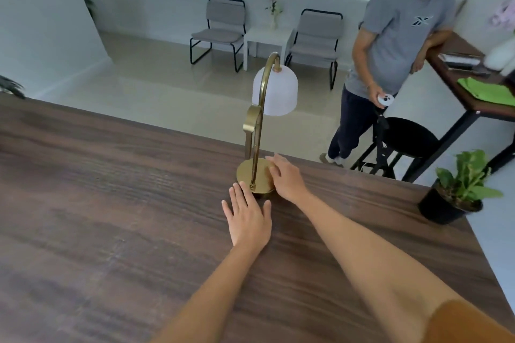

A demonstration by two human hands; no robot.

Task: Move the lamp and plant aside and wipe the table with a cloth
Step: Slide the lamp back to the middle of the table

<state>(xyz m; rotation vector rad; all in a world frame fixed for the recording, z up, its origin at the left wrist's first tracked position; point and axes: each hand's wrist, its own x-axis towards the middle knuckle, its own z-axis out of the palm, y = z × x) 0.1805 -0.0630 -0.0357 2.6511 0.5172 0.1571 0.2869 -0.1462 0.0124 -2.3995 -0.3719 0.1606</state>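
1. Lamp (257, 175) at table's (111, 203) far edge, mid-table; plant (457, 189) already at right corner.
2. Left hand (249, 218) flat, fingers spread, just beside base; right hand (287, 175) open, touching base.
3. Left: shift lamp, wipe; green cloth (487, 90) on other table.

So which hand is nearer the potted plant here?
Right. The right hand rests on the lamp base, on the side toward the potted plant; the left hand lies flat farther away.

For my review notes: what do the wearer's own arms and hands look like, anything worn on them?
Both hands, left and right, are bare: no gloves, rings or watch visible. Forearms are uncovered. An orange-brown short sleeve shows on the right upper arm; the left arm's sleeve is out of view.
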